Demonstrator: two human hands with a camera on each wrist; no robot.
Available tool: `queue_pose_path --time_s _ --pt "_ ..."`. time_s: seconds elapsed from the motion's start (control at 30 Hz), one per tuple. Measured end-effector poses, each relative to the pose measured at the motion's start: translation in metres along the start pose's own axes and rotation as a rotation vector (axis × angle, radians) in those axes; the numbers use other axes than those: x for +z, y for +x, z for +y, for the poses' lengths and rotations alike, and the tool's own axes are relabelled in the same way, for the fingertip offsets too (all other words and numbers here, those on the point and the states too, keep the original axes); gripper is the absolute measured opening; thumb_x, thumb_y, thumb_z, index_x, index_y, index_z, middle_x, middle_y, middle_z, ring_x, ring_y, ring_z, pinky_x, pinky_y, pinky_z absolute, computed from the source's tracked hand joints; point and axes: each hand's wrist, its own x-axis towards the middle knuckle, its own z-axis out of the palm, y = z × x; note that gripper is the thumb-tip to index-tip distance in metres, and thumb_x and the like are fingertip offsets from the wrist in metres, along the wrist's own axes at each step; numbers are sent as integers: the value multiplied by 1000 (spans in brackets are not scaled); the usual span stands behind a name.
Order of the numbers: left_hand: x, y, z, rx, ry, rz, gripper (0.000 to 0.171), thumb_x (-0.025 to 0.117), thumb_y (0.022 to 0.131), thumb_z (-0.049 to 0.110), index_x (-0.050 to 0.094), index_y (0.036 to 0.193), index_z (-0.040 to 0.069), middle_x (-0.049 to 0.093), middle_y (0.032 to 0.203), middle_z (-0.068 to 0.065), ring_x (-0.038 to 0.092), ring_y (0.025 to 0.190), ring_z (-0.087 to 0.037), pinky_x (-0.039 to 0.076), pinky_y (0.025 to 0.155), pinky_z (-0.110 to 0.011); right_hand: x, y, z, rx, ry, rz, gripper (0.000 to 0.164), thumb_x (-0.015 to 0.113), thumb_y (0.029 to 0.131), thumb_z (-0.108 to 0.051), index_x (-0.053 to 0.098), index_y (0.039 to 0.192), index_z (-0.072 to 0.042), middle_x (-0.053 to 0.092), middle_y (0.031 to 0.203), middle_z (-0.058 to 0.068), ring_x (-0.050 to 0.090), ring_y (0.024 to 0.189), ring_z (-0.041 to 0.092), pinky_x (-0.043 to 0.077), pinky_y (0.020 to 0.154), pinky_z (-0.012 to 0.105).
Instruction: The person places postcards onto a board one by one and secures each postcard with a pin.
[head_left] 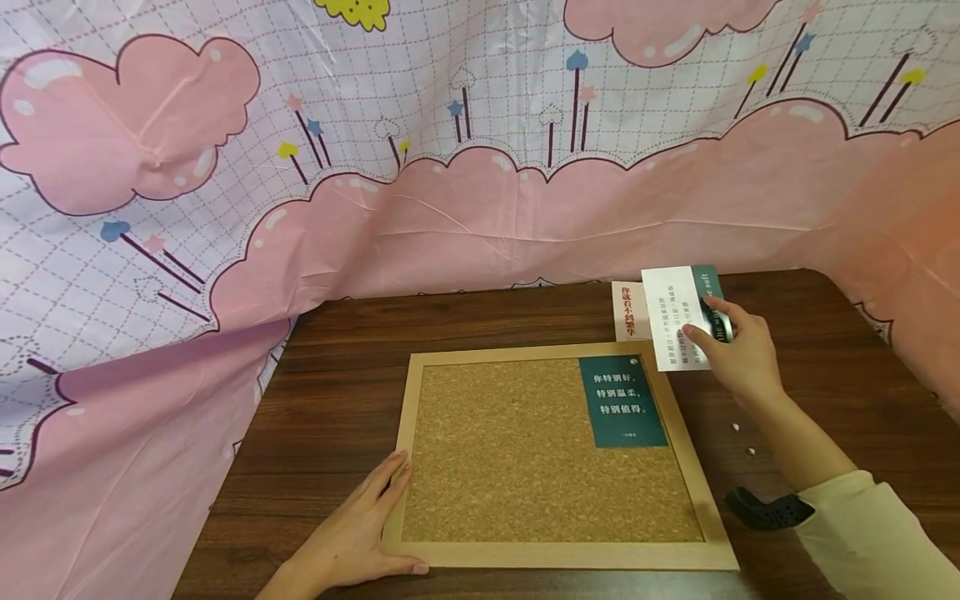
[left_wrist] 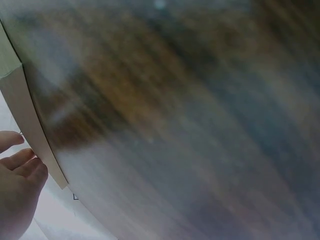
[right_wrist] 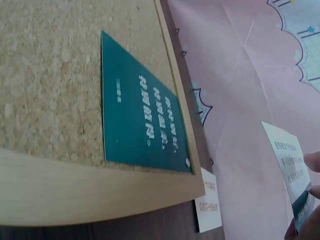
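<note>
A wood-framed cork board [head_left: 517, 458] lies on the table, with a dark green card [head_left: 626, 417] at its upper right corner, a small pin [head_left: 634, 362] in that card. My left hand [head_left: 352, 525] rests against the board's left edge, fingers extended along the frame and thumb by the front corner. In the left wrist view, the fingertips touch the frame's side [left_wrist: 37, 125]. Beyond the board's far right corner, my right hand [head_left: 742, 350] pinches a white and green card [head_left: 671, 317], raised above the table. Its printed face also shows in the right wrist view.
A white card with red writing [head_left: 628, 312] lies behind the board, partly covered. Two small pins [head_left: 751, 451] lie on the wooden table [head_left: 330, 375] to the right. A black strap [head_left: 768, 510] sits by the right sleeve. A pink patterned cloth [head_left: 487, 217] hangs behind.
</note>
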Motion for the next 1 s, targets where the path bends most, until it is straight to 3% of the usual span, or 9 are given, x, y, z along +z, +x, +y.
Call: queue_pose_path --time_s 0.1,0.17,0.43,0.63,0.7,0.87,1.0 --pt "0 0 0 5 3 5 121 58 65 85 30 151 4 21 161 -11 29 145 -32 44 105 -49 -1 -3 -5 -9 -2 3 66 58 95 -38 33 152 -14 33 138 33 39 100 31 38 63 23" --pt "1 1 0 9 7 11 121 59 65 84 31 151 4 21 161 -12 30 145 -32 44 104 -49 -1 -5 -9 -13 -1 1 66 58 96 -38 33 152 -15 33 137 32 39 100 32 38 63 22" --pt "2 0 -2 16 4 21 121 60 65 84 32 151 4 22 161 -11 30 145 -31 45 104 -48 1 -17 -20 -31 11 -22 66 57 96 -41 33 152 -16 32 141 31 37 105 36 36 71 36" --pt "3 1 -2 15 -2 16 122 60 64 85 31 151 5 22 161 -10 28 146 -30 45 105 -47 1 -27 -25 -47 32 -42 65 57 95 -42 35 151 -16 32 145 31 37 114 40 39 84 50" --pt "3 1 -2 15 -3 16 122 59 64 85 31 151 5 21 161 -11 28 146 -30 45 105 -47 1 -30 -26 -50 33 -52 65 57 95 -43 35 151 -16 32 146 30 37 116 40 41 85 50" --pt "3 0 -2 22 7 24 122 60 64 84 31 151 5 22 161 -11 27 147 -30 45 105 -47 3 -38 -28 -59 41 -82 64 58 95 -42 37 150 -17 34 146 28 42 109 36 46 69 24" --pt "3 -1 -3 37 22 40 122 60 64 84 31 151 4 23 161 -11 28 146 -30 45 105 -46 6 -47 -28 -74 56 -104 62 59 95 -41 40 149 -16 40 142 25 45 104 32 45 62 19"
